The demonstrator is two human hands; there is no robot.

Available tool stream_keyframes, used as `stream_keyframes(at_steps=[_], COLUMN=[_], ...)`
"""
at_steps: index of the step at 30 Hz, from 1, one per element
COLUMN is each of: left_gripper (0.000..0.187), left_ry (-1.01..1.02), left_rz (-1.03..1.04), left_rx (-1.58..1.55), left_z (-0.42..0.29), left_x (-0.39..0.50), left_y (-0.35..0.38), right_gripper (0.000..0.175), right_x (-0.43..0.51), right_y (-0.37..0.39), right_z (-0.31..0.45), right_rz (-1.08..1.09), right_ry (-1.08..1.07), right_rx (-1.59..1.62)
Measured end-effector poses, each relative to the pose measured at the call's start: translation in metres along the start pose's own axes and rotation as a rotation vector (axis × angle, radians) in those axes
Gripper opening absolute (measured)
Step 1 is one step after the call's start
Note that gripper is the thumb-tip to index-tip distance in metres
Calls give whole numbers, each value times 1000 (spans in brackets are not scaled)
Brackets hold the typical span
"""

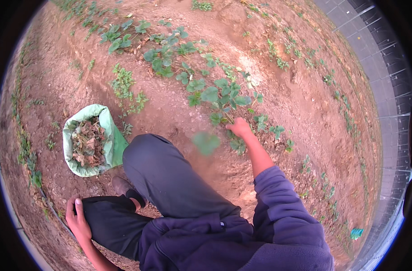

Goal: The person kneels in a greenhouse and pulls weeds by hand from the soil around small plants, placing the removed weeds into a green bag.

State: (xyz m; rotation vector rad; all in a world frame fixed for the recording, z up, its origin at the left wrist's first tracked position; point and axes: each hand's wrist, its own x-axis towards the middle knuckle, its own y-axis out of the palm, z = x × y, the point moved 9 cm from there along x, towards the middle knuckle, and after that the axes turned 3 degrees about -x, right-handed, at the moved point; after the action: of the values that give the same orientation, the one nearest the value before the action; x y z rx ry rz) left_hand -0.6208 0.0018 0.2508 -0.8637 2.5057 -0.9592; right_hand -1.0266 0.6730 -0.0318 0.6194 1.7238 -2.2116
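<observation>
My right hand (239,128) is closed around thin stems low on a leafy strawberry plant (226,95); its fingertips are partly hidden among the leaves. Nearer the camera, a single green leaf (206,143) appears blurred, left of that hand. My left hand (77,216) rests on my bent left knee and holds nothing. To the left of my right knee stands a green sack (116,145) with its rim rolled down. Dry brown leaves (89,140) fill its mouth.
More strawberry plants (165,54) run along the soil bed towards the upper left. Small weeds (123,83) grow beyond the sack. A dark hose (55,211) lies at the left. Paving (372,67) borders the right side, and a green scrap (356,233) lies at lower right.
</observation>
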Motion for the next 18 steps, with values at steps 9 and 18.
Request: stream_keyframes(at_steps=[9,18], left_gripper=[46,46], left_ry=[-2,-7], left_rz=[3,-23], left_rx=[-30,-28], left_z=[5,6], left_x=[0,-3], left_y=[-1,-3], right_gripper=[60,26], right_x=[-36,-98], right_y=[-25,-17], right_z=[28,101], right_rz=[-6,-275], right_ry=[-285,-664], right_rx=[417,-189])
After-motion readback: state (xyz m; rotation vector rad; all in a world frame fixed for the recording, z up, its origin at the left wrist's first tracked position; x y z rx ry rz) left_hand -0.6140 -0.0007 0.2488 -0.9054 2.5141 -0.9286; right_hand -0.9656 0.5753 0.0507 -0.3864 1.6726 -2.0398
